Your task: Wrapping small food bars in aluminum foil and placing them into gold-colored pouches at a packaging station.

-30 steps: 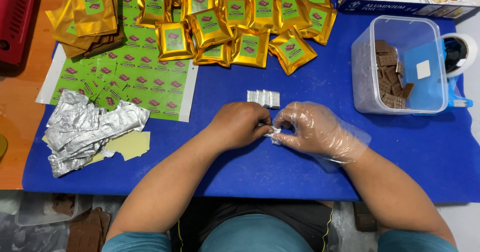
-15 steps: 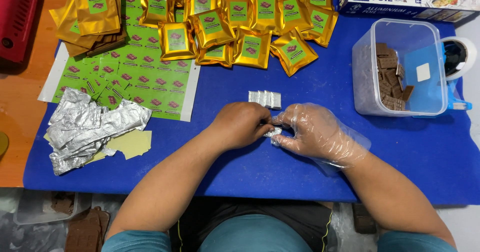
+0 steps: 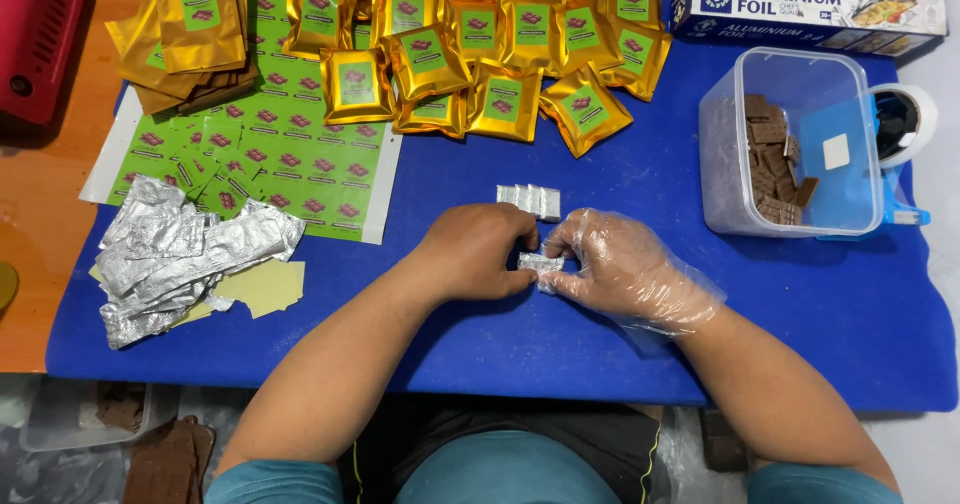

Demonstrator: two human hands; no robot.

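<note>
Foil-wrapped piece (image 3: 541,262) lies crosswise, pinched between left hand (image 3: 478,254) and right hand (image 3: 615,269).

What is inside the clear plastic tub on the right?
The clear plastic tub holds brown chocolate pieces stacked along its left and middle. A small white square shows on its wall. How deep the stack goes cannot be seen.

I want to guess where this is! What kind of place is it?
Probably a small home workshop for wrapping chocolate. The hands fold foil round a small piece, chocolate pieces fill a plastic tub, and gold pouches lie piled on the table.
</note>
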